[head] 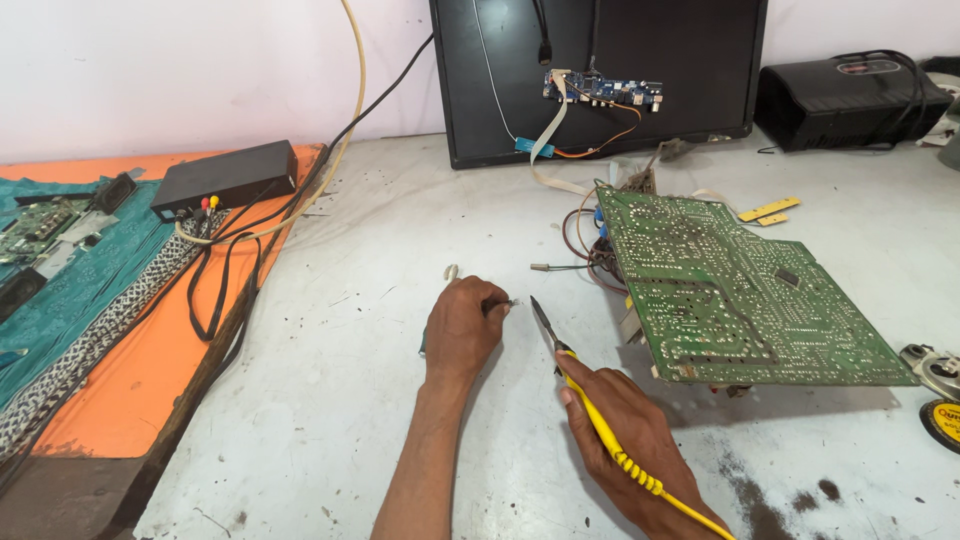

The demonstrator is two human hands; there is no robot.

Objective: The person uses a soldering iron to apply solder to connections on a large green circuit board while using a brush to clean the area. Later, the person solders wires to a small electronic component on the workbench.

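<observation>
Pinching a small part [508, 303] in L hand [462, 328]; R hand [625, 425] fisted on pliers [548, 325], tips just right of part, axis angled up-left; circuit board [735, 290] farther right.

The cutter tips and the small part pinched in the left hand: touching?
Apart. The head view shows bare table between the cutter tips and the small part in the left hand.

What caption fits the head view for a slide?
Left hand pinches a small part while right hand holds yellow-handled cutters beside a green circuit board.
</observation>
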